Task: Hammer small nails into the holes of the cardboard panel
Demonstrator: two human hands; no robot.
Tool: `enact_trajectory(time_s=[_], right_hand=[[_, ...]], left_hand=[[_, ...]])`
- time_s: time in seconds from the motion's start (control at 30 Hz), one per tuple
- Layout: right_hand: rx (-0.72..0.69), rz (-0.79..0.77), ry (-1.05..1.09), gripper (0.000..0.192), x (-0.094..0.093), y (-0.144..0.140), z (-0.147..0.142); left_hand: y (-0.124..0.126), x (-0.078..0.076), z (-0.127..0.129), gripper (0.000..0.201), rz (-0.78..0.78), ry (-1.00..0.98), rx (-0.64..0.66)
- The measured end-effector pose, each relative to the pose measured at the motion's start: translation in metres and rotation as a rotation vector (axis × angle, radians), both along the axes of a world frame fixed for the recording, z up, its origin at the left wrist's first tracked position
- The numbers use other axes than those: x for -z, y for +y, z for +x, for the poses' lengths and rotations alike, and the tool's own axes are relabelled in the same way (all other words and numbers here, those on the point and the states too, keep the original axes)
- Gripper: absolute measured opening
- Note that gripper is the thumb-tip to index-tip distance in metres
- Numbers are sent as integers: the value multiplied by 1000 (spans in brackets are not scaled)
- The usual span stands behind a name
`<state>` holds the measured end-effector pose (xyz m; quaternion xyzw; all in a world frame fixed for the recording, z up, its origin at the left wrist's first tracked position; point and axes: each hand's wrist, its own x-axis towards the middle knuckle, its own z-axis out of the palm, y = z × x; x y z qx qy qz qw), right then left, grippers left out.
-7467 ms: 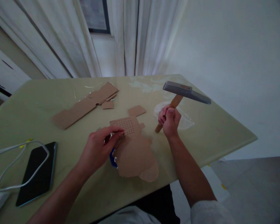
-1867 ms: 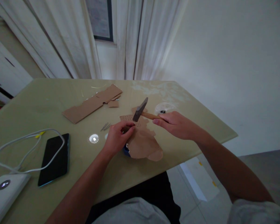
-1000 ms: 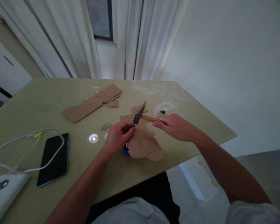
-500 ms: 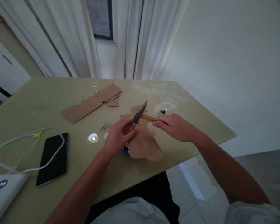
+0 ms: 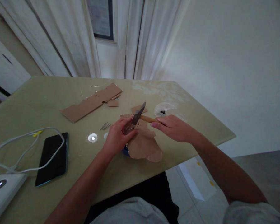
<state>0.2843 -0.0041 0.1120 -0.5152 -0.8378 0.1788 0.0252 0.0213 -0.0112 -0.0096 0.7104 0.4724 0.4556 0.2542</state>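
Note:
My right hand (image 5: 172,127) grips the wooden handle of a hammer (image 5: 138,113), whose grey steel head sits low over a brown cardboard piece (image 5: 143,143) with a grid of small holes. My left hand (image 5: 118,137) rests on the left edge of that cardboard, fingers pinched together just under the hammer head; whatever it pinches is too small to make out. A blue object (image 5: 125,151) peeks out from under the cardboard. A few loose nails (image 5: 105,125) lie on the table left of my left hand.
A long cardboard strip (image 5: 91,101) lies farther back on the olive table (image 5: 37,102). A clear plastic bag with small dark bits (image 5: 164,109) is behind my right hand. A black phone (image 5: 52,158), white cable (image 5: 25,137) and white device (image 5: 0,189) are at the left.
Since 7.5 s ago the hammer came down from raised to just over the holed cardboard. In the last second its head dipped slightly and my left hand shifted a little toward it.

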Motion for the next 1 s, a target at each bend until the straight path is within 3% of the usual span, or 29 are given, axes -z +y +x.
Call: enact_trajectory(time_s=[0.23, 0.67, 0.87, 1.0], right_hand=[[-11, -29, -80, 55, 11, 0, -2], [-8, -39, -28, 53, 15, 2, -3], [33, 91, 269, 62, 21, 14, 9], [170, 166, 586, 68, 39, 27, 8]], left_hand=[[1, 1, -1, 60, 33, 40, 3], [0, -1, -1, 64, -18, -1, -3], [-3, -4, 2, 53, -33, -127, -22], [-1, 0, 2, 42, -69, -281, -178]])
